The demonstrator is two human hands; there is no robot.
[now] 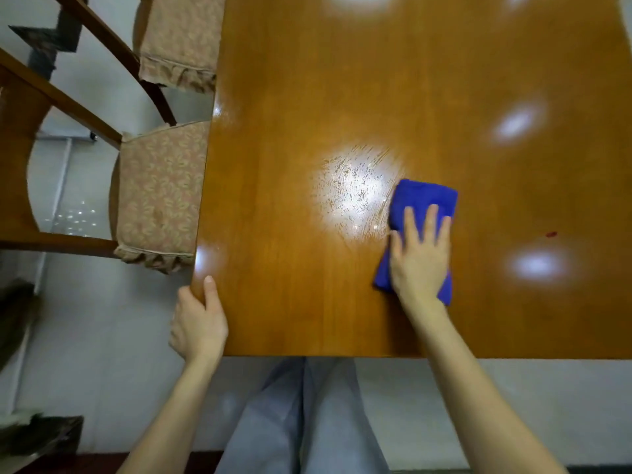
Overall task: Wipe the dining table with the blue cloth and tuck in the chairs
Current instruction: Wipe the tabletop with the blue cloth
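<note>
A glossy brown wooden dining table (342, 97) fills the upper right of the head view. On it lies a folded blue cloth (422, 200), and my right hand (420, 254) presses flat on it with straight fingers. Left of the cloth a wet streaked patch (355, 189) shines on the wood. My left hand (198, 319) grips the table's near left corner, thumb on top, fingers curled under the edge. Two wooden chairs with patterned beige cushions stand along the left side, the near chair (157, 196) and the far chair (181, 39), seats partly under the table.
A small red speck (551, 235) sits on the table to the right of the cloth. Pale tiled floor (102, 319) lies left of the table and below its front edge. My legs in light trousers (301, 415) stand at the front edge.
</note>
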